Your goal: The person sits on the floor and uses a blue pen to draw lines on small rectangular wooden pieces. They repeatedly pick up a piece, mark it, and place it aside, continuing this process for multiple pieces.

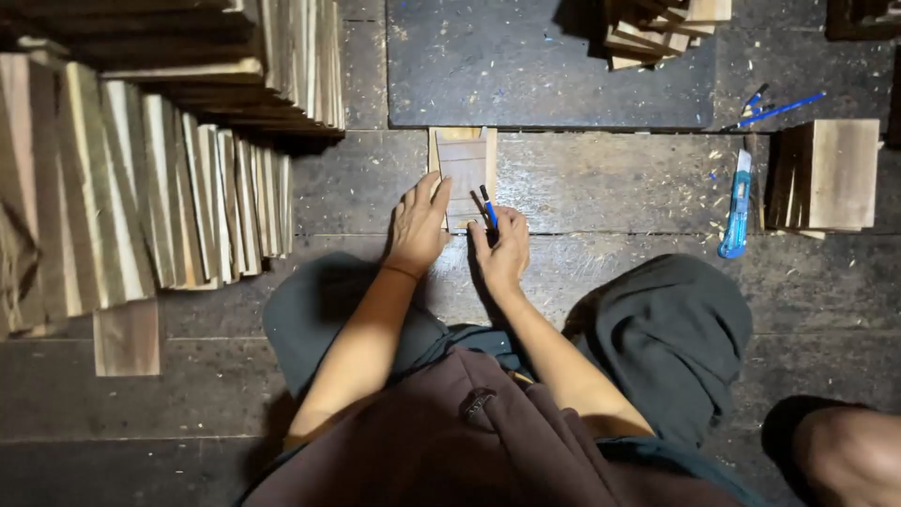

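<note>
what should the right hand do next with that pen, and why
Probably draw the blue pen along the right edge of the small wood piece. The right hand holds the pen tip-down at that edge, and the left hand presses the piece flat on the larger wooden piece beneath it, so it looks steadied for tracing.

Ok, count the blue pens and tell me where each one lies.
3 that I can make out. One pen is in the right hand, over the small wood piece. Two loose pens lie on the floor at upper right, above the blue utility knife. Others may be hidden.
</note>
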